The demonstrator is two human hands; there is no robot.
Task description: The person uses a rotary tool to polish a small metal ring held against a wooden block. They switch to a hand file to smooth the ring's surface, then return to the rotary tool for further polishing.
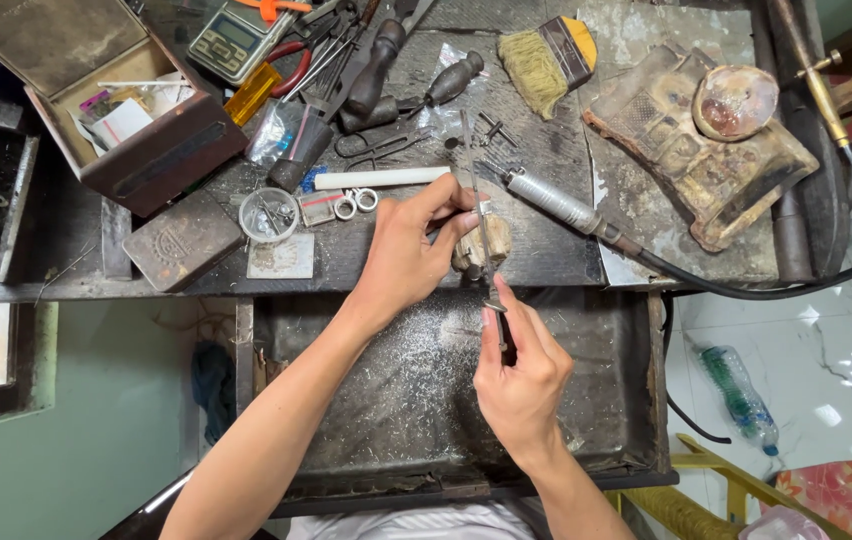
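Over the dusty tray, my right hand grips a thin file; my left hand pinches something small on the wooden peg.

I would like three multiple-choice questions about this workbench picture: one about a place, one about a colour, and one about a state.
1. Where does the brush with pale bristles lie?
A. On the bench top, beyond the hands
B. Inside the drawer tray
C. On the floor

2. What colour is the plastic bottle on the floor?
A. Red
B. Green
C. Black

3. What is the right hand doing?
A. Resting flat and empty
B. Gripping the handle of a thin saw-like tool
C. Holding the bottle

Answers:
1 A, it lies at the far side of the bench, near the top edge of the view.
2 B, it is see-through green against the pale tiles.
3 B, its fingers close on the tool's handle, while the left hand holds a small piece at the wooden peg.
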